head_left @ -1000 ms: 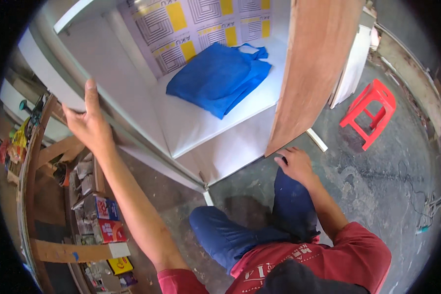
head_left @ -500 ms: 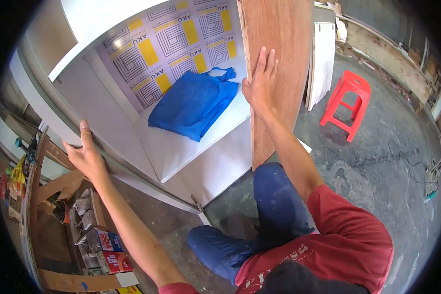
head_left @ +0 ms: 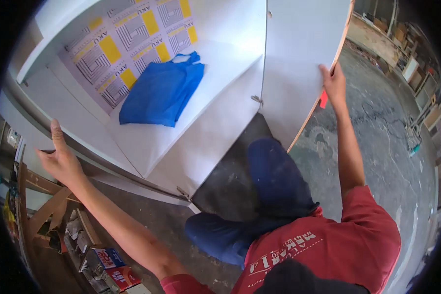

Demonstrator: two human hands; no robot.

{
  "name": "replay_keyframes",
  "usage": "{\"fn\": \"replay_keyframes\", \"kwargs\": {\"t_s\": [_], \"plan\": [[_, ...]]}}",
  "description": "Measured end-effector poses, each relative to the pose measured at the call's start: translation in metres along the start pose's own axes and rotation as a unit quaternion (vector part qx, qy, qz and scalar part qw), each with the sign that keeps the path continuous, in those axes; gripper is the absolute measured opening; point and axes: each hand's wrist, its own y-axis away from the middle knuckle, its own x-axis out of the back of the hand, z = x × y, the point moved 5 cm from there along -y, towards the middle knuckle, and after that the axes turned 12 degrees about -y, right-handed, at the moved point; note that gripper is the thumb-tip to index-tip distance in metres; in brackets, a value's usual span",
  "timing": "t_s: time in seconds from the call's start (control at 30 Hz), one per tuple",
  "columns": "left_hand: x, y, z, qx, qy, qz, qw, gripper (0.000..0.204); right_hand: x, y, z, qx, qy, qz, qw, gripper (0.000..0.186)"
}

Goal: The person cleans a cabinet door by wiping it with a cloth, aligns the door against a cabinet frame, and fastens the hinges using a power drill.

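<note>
A white cabinet (head_left: 215, 137) stands open in front of me. Inside, on its white shelf (head_left: 220, 88), lies a folded blue cloth bag (head_left: 161, 93). My right hand (head_left: 334, 87) grips the outer edge of the right cabinet door (head_left: 299, 54), whose pale inner face is turned toward the opening. At the left, my left hand (head_left: 61, 161) holds the edge of the left cabinet door (head_left: 108, 166), thumb raised on the near side and fingers partly hidden. A metal hinge (head_left: 257, 100) joins the right door to the cabinet; another hinge (head_left: 184, 193) shows at the lower left.
Patterned paper (head_left: 132, 34) in white, black and yellow lines the cabinet's back. A wooden rack (head_left: 46, 210) with small boxes (head_left: 120, 274) stands at the left. Behind the right door, a bit of red stool (head_left: 324, 99) shows. A cable (head_left: 377, 117) lies on the grey floor (head_left: 377, 161).
The right door has swung outward to the right with my right hand, showing its pale inner face and covering most of the red stool. My left hand stays on the left door.
</note>
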Motion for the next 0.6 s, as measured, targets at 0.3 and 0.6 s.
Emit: {"fn": "replay_keyframes", "kwargs": {"t_s": [0.3,0.6], "plan": [[0.009,-0.018,-0.037,0.043,-0.187,0.019,0.981,0.065,0.058,-0.063,0.101,0.016,0.157,0.044,0.987,0.047],[0.006,-0.010,-0.024,0.010,-0.078,0.021,0.997,0.063,0.091,-0.095,0.146,0.047,0.137,-0.007,0.990,0.045]]}}
